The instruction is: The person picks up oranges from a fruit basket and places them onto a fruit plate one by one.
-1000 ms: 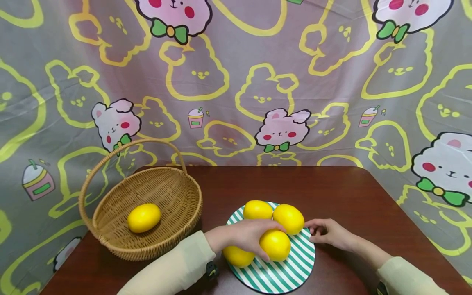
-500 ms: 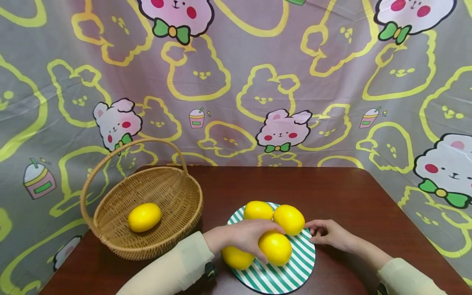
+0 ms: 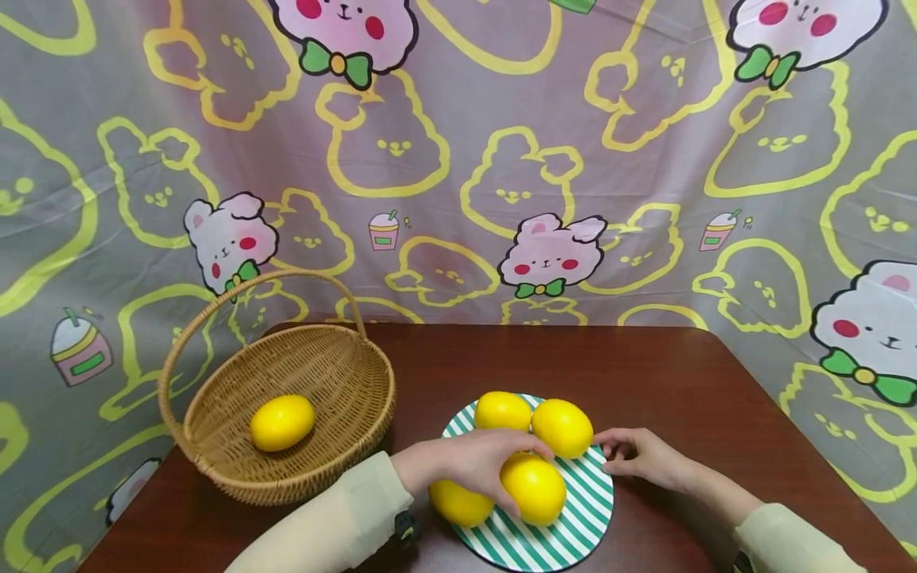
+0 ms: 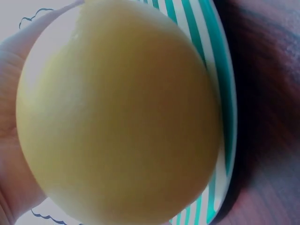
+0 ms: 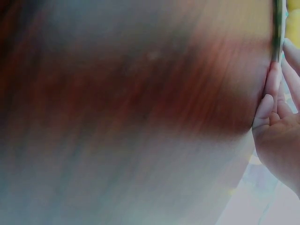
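My left hand (image 3: 476,461) reaches over the plate and grips a yellow lemon (image 3: 533,489), thumb on the near side and fingers on the far side. Under that wrist, partly hidden, sits another lemon (image 3: 461,505). Two more, a back-left lemon (image 3: 503,411) and a back-right lemon (image 3: 562,428), lie at the far rim. All are on a round green-and-white striped plate (image 3: 573,525). A lemon (image 4: 122,112) fills most of the left wrist view; which one, I cannot tell. At the plate's right edge, my right hand (image 3: 648,455) touches the rim with loosely bent fingers.
A wicker basket (image 3: 337,390) with a tall arched handle stands on the left, holding one lemon (image 3: 282,422). Everything rests on a dark red-brown wooden table (image 3: 573,358). A patterned cloth (image 3: 444,215) hangs behind and at both sides.
The lemon in my left hand has shifted slightly toward me on the plate. My right hand stays at the plate's rim. The view has drifted very slightly.
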`<state>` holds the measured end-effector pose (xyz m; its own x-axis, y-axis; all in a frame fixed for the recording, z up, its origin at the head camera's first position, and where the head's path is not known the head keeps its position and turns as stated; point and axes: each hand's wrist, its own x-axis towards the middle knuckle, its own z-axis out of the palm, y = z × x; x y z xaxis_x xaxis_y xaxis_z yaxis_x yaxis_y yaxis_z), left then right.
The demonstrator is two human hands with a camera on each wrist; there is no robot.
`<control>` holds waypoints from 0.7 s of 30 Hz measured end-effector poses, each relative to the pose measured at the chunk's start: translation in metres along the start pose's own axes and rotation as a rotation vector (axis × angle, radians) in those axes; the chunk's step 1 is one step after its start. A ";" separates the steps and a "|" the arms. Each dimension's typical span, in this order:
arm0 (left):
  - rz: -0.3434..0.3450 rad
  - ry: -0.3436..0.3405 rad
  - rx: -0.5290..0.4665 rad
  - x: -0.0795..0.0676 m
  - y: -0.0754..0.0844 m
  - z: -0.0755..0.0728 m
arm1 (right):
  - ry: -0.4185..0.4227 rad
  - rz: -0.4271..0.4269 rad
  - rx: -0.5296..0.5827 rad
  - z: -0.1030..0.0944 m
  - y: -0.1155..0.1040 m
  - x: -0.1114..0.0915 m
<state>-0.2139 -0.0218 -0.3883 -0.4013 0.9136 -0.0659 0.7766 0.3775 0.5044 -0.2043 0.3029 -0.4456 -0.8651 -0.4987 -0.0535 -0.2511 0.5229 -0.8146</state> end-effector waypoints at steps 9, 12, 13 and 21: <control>-0.004 0.000 -0.020 -0.009 0.007 -0.007 | 0.000 0.019 -0.020 0.000 0.002 0.001; -0.009 0.010 -0.015 -0.015 0.011 -0.011 | -0.004 0.010 -0.014 0.000 0.001 0.001; -0.012 0.014 -0.013 -0.017 0.012 -0.013 | -0.005 0.006 -0.012 0.000 0.000 0.001; -0.044 0.057 -0.011 -0.037 0.018 -0.021 | -0.005 0.018 -0.020 -0.001 -0.001 0.000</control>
<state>-0.1954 -0.0522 -0.3583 -0.4620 0.8860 -0.0394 0.7523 0.4150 0.5117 -0.2047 0.3026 -0.4445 -0.8676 -0.4921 -0.0711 -0.2439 0.5458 -0.8016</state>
